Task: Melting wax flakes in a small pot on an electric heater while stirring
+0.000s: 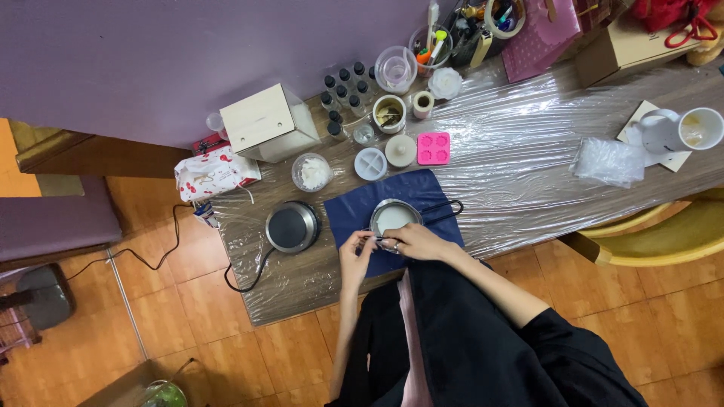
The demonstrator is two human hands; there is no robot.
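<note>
A small metal pot (394,217) holding a pale liquid stands on a dark blue cloth (354,215), its black handle (445,212) pointing right. Both my hands meet at the pot's near rim. My right hand (416,242) and my left hand (354,255) together pinch a small thin metal thing (379,239); it is too small to tell what it is. My black sleeves run down to the bottom edge.
A round black hotplate (291,226) with a cable sits left of the cloth. Behind are a white box (269,122), small dark-capped bottles (345,87), a pink mould (434,148), white tubs (311,172) and a cup (389,113). A white pitcher (677,130) stands far right on the plastic-covered table (520,173).
</note>
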